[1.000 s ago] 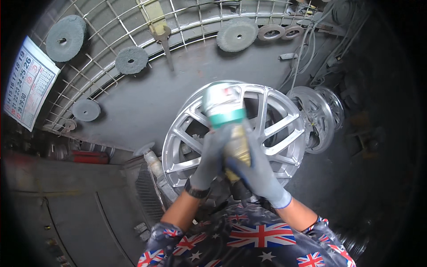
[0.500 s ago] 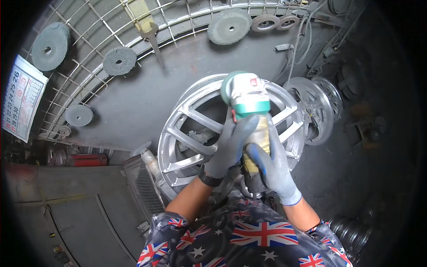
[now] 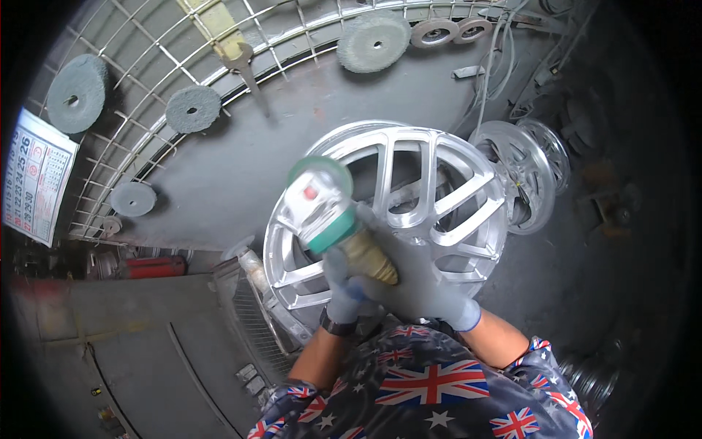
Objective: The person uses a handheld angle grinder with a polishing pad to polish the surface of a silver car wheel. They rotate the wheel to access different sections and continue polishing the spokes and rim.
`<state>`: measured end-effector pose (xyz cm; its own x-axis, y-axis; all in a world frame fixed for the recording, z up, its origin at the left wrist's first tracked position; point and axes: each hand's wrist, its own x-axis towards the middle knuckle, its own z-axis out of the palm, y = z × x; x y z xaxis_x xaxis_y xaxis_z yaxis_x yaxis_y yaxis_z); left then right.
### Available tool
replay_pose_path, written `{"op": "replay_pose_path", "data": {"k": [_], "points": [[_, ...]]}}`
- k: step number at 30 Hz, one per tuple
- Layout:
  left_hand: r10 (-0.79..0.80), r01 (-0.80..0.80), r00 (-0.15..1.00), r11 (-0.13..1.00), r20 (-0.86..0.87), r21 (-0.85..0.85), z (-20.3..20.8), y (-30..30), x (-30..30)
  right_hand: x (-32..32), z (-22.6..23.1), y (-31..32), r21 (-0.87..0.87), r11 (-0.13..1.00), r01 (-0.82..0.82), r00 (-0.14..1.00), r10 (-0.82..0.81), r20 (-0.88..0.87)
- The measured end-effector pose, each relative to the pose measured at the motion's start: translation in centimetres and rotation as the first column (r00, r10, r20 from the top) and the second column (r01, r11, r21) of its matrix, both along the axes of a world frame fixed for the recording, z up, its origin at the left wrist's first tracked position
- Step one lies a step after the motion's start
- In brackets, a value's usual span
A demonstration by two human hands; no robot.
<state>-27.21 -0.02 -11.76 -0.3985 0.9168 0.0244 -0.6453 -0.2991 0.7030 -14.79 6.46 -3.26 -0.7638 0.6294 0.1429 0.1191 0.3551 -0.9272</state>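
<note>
Both gloved hands hold an angle grinder (image 3: 331, 228) with a white head, a green band and a tan-wrapped body. Its round disc (image 3: 322, 173) points up and to the left, over the left part of a silver alloy wheel (image 3: 464, 196). My left hand (image 3: 342, 289) is closed around the underside of the tool's body. From the right, my right hand (image 3: 409, 276) wraps the body, its fingers partly blurred. Whether the disc touches the wheel, I cannot tell. The grinder's rear end is hidden behind my hands.
More alloy wheels (image 3: 521, 175) lean at the right. Grey abrasive discs (image 3: 374, 42) and a wrench (image 3: 245, 69) hang on a wire grid (image 3: 168, 51) along the back. A calendar (image 3: 40, 179) is at the far left. Near it lies a red cylinder (image 3: 153, 268).
The grinder has swung left and down across the wheel, its head now tilting to the upper left. Both hands have turned with it, keeping their hold.
</note>
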Motion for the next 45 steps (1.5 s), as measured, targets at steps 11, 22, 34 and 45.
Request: {"op": "replay_pose_path", "data": {"k": [11, 22, 34, 45], "points": [[-0.549, 0.531, 0.738, 0.831, -0.393, -0.164, 6.6, 8.4, 4.6, 6.2, -2.2, -0.9, -0.601, 0.739, 0.304, 0.772, -0.561, -0.299], [0.382, -0.622, -0.139, 0.684, -0.914, 0.381, 5.5, -3.1, -5.5, 15.8, -4.3, -7.2, -0.733, 0.587, 0.344, 0.518, -0.77, -0.374], [-0.04, -0.731, -0.018, 0.682, -0.999, -0.015, -3.9, -7.2, -13.2, 21.2, -4.9, -10.8, -0.75, 0.616, 0.242, 0.508, -0.739, -0.443], [0.075, -0.764, 0.211, 0.634, -0.975, -0.116, -3.4, -9.5, -10.0, 20.6, -4.1, -11.6, -0.705, 0.668, 0.237, 0.623, -0.662, -0.417]]}}
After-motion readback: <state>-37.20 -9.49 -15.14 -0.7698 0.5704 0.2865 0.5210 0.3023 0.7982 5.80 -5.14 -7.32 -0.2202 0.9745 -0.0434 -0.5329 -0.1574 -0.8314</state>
